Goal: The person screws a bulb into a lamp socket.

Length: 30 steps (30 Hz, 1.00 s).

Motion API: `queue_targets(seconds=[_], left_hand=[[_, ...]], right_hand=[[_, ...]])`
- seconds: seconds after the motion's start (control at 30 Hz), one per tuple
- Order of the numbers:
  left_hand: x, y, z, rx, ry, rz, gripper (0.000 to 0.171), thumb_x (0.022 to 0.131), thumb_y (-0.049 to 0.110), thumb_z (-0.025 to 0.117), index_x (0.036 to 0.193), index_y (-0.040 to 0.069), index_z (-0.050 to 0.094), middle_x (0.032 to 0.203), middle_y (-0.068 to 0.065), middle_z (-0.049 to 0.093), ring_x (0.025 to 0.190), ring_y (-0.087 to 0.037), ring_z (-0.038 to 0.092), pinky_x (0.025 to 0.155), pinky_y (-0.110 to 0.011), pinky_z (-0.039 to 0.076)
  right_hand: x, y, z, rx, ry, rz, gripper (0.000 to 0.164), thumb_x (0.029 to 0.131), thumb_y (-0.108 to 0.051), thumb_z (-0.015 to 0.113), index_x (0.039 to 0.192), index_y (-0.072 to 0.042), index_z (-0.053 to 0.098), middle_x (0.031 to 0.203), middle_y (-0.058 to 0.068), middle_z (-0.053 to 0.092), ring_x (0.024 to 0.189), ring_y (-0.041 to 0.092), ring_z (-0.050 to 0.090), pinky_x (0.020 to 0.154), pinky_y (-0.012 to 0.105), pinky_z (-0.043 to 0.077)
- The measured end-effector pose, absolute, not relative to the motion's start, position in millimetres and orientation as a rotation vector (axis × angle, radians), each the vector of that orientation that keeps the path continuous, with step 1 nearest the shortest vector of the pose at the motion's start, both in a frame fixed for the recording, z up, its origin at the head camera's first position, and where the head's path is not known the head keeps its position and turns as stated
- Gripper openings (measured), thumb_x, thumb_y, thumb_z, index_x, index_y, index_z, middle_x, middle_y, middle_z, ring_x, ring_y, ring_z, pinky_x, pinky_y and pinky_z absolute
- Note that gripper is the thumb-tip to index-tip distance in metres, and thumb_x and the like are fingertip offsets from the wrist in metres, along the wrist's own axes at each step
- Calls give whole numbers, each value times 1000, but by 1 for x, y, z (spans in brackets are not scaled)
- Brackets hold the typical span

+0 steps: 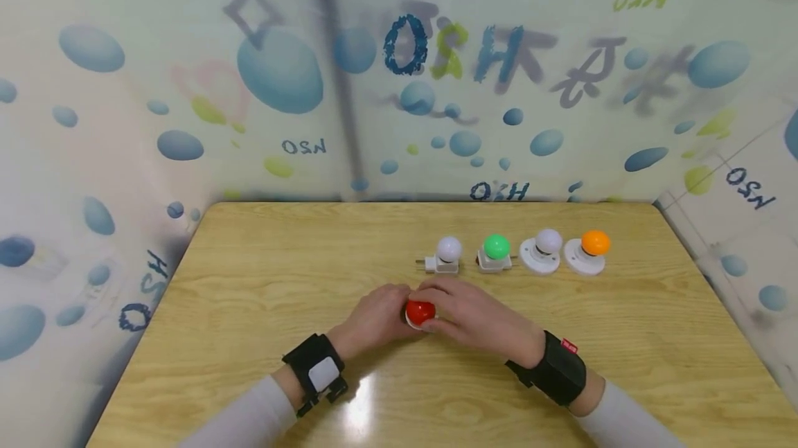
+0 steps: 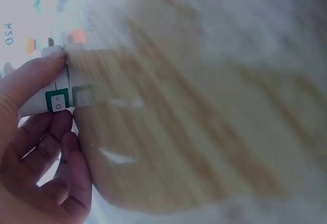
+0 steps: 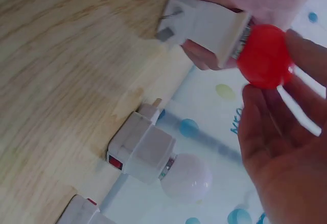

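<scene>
My left hand grips a white plug-in lamp socket, thumb on one side and fingers on the other. Its metal prongs show in the right wrist view, and a green-framed rocker switch faces the left wrist view. A red bulb sits in the socket's mouth, with some metal thread showing between them in the right wrist view. Fingers and thumb of my right hand pinch the red bulb from the side.
Behind the hands stand a white bulb and a green bulb in plug-in sockets. To their right, another white bulb and an orange bulb sit on round white bases. A patterned wall borders the wooden table.
</scene>
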<state>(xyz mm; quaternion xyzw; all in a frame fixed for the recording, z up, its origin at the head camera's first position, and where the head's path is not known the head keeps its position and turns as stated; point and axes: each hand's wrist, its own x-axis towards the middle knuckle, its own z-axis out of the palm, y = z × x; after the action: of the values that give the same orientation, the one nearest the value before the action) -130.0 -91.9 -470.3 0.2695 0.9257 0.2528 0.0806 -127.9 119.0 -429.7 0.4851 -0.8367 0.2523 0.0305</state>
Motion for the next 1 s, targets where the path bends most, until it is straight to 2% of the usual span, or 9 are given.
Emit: queue_targets(seconds=[0.23, 0.3, 0.37, 0.47, 0.53, 0.6, 0.67, 0.73, 1.0], left_hand=[[-132, -92, -469, 830, 2776, 737, 30, 76, 41, 77, 92, 18, 66, 77, 12, 57, 72, -8, 52, 62, -23, 45], [-132, -91, -469, 829, 2770, 743, 29, 75, 38, 78, 93, 18, 67, 78, 12, 58, 74, -9, 52, 64, -24, 46], [-133, -91, -469, 825, 2764, 752, 31, 73, 36, 80, 94, 17, 67, 81, 11, 60, 76, -9, 53, 66, -25, 47], [-132, -92, -470, 859, 2769, 761, 39, 72, 37, 81, 103, 16, 68, 88, 10, 65, 79, -9, 56, 68, -26, 49], [-131, -92, -471, 888, 2783, 768, 46, 73, 40, 79, 111, 16, 68, 95, 8, 67, 82, -8, 58, 68, -26, 50], [-131, -92, -472, 915, 2794, 777, 51, 75, 42, 77, 117, 17, 67, 101, 8, 68, 84, -8, 60, 68, -26, 51], [-130, -92, -472, 913, 2803, 781, 52, 75, 43, 77, 119, 17, 66, 102, 8, 68, 85, -8, 61, 67, -26, 52], [-129, -92, -472, 910, 2793, 786, 48, 75, 41, 77, 115, 18, 67, 98, 8, 68, 82, -7, 60, 67, -24, 51], [-130, -91, -472, 872, 2774, 795, 36, 75, 37, 78, 104, 17, 68, 84, 11, 63, 75, -4, 55, 66, -19, 49]], right_hand=[[-129, 109, -436, 1345, -2568, 647, 48, 83, -53, 66, 109, -14, 57, 99, -7, 48, 89, 4, 42, 73, 19, 43], [-129, 108, -437, 1317, -2579, 635, 53, 82, -57, 64, 110, -13, 57, 98, -7, 49, 88, 5, 42, 73, 20, 43], [-129, 109, -437, 1303, -2594, 626, 61, 80, -62, 62, 115, -12, 57, 104, -6, 52, 94, 6, 46, 79, 23, 45], [-129, 113, -435, 1374, -2593, 610, 60, 86, -57, 60, 127, -13, 59, 123, -1, 56, 112, 11, 50, 93, 32, 45], [-128, 115, -433, 1458, -2576, 605, 52, 90, -48, 61, 131, -16, 60, 133, -1, 55, 122, 13, 48, 100, 34, 41], [-128, 118, -432, 1548, -2552, 610, 42, 93, -35, 62, 131, -18, 61, 138, 0, 53, 124, 14, 48, 101, 34, 41], [-127, 119, -431, 1592, -2547, 633, 38, 93, -27, 63, 130, -17, 62, 139, 0, 53, 124, 14, 49, 100, 33, 42], [-126, 120, -431, 1574, -2569, 658, 41, 93, -26, 64, 132, -15, 60, 137, -1, 54, 122, 13, 50, 98, 32, 43], [-125, 115, -434, 1469, -2563, 650, 46, 90, -35, 66, 129, -11, 58, 124, 0, 56, 113, 12, 51, 96, 31, 44]])
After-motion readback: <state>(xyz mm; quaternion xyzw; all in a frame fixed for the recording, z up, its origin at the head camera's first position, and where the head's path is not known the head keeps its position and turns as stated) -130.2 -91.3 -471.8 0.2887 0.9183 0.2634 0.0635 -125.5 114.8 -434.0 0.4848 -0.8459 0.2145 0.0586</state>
